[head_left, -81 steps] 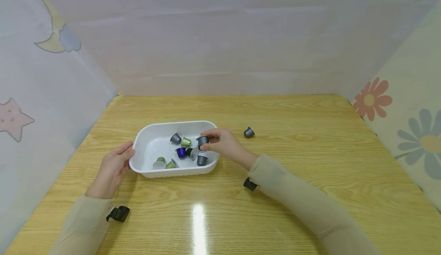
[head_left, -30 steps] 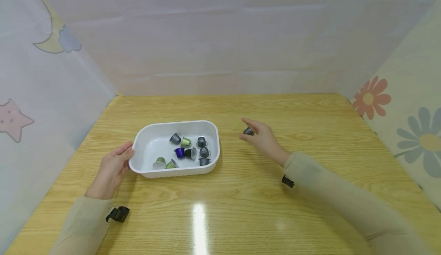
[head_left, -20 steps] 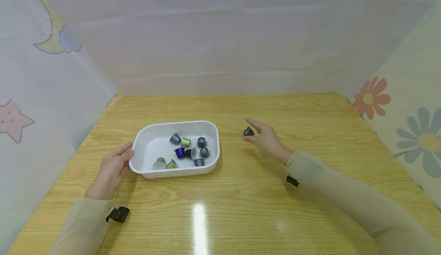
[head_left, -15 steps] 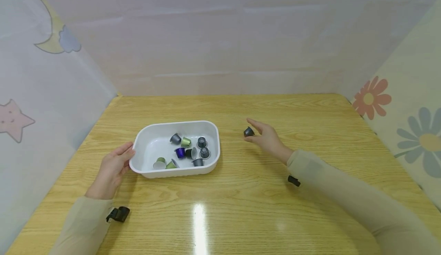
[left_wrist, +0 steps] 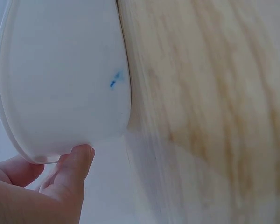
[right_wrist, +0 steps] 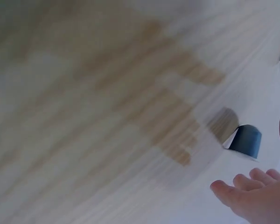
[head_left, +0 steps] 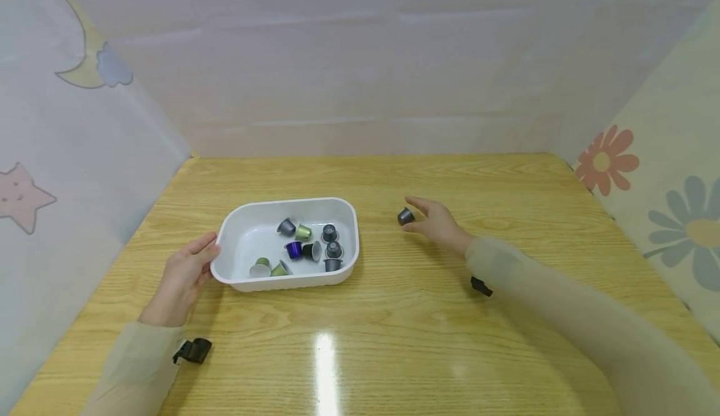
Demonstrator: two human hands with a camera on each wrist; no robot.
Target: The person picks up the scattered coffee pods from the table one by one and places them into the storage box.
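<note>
My left hand (head_left: 180, 278) grips the left end of a white plastic tray (head_left: 270, 284), thumb at the rim and fingers against the outer wall, as the left wrist view also shows. To the right of the tray, a dark grey coffee capsule (head_left: 405, 217) lies on the table. My right hand (head_left: 441, 223) is beside it with thumb and fingers spread. In the right wrist view a gap shows between the fingertips and the capsule (right_wrist: 246, 140). Inside the tray are several more capsules: dark grey ones (head_left: 329, 233), a purple one (head_left: 294, 250), a black one (head_left: 310, 251) and green ones (head_left: 303, 232).
The wood-grain table (head_left: 394, 341) reaches back to a pale wall (head_left: 360, 60). Printed side panels (head_left: 647, 185) stand at left and right. Each sleeve carries a small black device (head_left: 193, 350) at the wrist.
My right hand has let go of a grey capsule in the tray and moved right to the lone capsule. One grey capsule at the tray's front has rocked left and back. My left hand stays put.
</note>
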